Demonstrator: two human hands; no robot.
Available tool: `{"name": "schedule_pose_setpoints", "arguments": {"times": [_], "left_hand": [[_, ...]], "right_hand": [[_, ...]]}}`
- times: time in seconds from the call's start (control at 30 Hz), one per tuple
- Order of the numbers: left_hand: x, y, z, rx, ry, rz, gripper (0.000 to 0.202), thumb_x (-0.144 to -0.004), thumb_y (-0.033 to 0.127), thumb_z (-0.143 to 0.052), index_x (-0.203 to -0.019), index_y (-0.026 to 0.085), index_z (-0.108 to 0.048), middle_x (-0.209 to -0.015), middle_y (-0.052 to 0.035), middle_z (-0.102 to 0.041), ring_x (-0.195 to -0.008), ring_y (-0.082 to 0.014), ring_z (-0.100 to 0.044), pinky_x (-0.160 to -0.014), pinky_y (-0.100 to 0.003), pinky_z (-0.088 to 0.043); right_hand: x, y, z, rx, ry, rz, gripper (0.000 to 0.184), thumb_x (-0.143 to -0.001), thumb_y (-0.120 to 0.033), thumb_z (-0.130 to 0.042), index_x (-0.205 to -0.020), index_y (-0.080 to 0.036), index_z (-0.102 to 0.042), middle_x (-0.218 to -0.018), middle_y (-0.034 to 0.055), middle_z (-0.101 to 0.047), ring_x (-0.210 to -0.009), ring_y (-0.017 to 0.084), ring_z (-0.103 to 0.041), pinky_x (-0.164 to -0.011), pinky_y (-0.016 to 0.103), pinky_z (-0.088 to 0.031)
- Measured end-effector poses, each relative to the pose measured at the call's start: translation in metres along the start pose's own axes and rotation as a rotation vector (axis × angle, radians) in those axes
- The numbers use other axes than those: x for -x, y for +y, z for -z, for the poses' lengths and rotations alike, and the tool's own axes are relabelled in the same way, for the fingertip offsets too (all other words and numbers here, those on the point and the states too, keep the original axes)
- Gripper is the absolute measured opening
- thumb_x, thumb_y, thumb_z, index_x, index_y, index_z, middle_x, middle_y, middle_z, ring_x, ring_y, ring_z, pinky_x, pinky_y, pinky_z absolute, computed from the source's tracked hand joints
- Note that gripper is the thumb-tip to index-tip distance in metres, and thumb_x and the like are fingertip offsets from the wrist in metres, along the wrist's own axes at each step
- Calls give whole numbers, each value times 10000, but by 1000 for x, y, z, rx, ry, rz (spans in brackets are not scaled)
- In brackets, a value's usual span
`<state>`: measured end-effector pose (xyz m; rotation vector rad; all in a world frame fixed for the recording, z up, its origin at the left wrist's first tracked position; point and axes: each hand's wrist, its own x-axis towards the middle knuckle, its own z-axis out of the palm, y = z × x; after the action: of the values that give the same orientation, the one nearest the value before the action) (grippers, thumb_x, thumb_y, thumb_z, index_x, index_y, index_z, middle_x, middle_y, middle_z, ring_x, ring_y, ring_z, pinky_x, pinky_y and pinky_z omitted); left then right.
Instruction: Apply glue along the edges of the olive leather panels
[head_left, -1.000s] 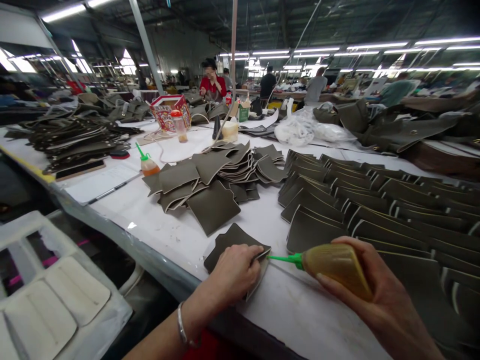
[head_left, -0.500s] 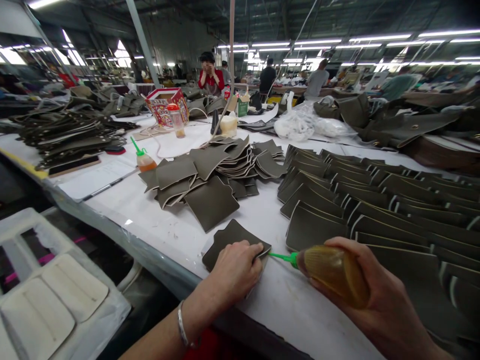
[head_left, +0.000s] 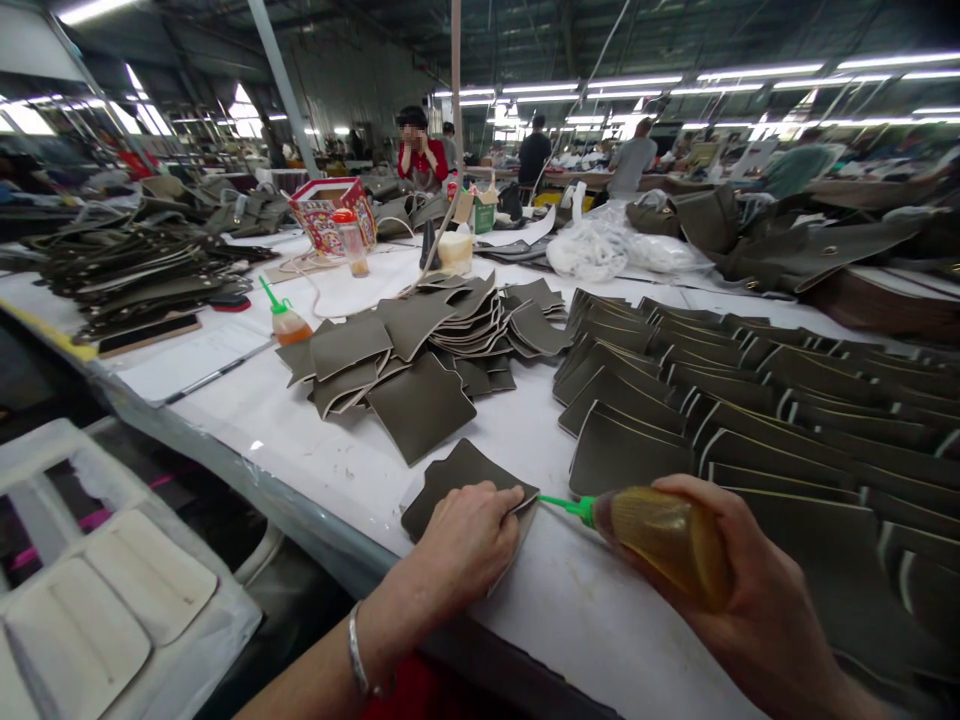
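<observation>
My left hand (head_left: 466,545) is closed and presses down on a dark olive leather piece (head_left: 450,474) at the near edge of the white table (head_left: 570,600). My right hand (head_left: 739,600) grips a yellowish glue bottle (head_left: 664,545). Its green nozzle (head_left: 564,504) points left and its tip sits at the right edge of that leather piece, just beside my left fingers.
A loose heap of olive leather pieces (head_left: 420,350) lies in the middle. Rows of overlapped pieces (head_left: 750,410) fill the right side. Another glue bottle (head_left: 283,320) stands at the left. Stacked dark parts (head_left: 135,270) lie far left. People work at tables behind.
The bottle's nozzle and my right hand have shifted slightly left along the piece's edge. My left hand stays on the piece.
</observation>
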<state>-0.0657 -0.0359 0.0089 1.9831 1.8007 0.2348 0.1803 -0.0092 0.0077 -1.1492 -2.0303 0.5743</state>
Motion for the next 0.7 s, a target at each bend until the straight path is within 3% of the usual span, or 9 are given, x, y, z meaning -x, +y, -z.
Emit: {"name": "schedule_pose_setpoints", "arguments": {"times": [0.13,0.37,0.53,0.7], "left_hand": [[0,0,0,-13,-7,-2,338,-912,218,-378,-1063,228,-679,-862,-74,-686,-853,-253,-661,-764,-341,-479],[1,-2,0,9,-5,-8,355,-914,216,-376,-1109,242,-671,-860,-62,-682,-852,-243,-660,-762,-333,-479],[2,-2,0,-3,-5,-6,420,-907,205,-373,-1239,250,-626,-901,-72,-686,-864,-243,-658,-763,-331,-482],[5,-4,-1,30,8,-19,429,-929,227,-367,-1291,275,-592,-927,-57,-683,-898,-229,-650,-795,-319,-480]], "right_hand": [[3,1,-1,-29,-29,31,484,-829,-479,-728,-1214,-322,-482,-1079,10,-571,-840,208,-630,-749,295,-524],[2,-7,-3,-46,27,-110,465,-828,-542,-703,-1171,-299,-504,-1046,4,-584,-818,200,-605,-707,291,-498],[6,-14,-6,-259,-76,-247,525,-812,-551,-720,-1193,-279,-482,-967,6,-620,-786,214,-635,-710,293,-521],[6,-7,-4,-193,3,-254,533,-787,-557,-736,-1177,-277,-503,-1028,9,-608,-843,212,-630,-716,265,-520]]}}
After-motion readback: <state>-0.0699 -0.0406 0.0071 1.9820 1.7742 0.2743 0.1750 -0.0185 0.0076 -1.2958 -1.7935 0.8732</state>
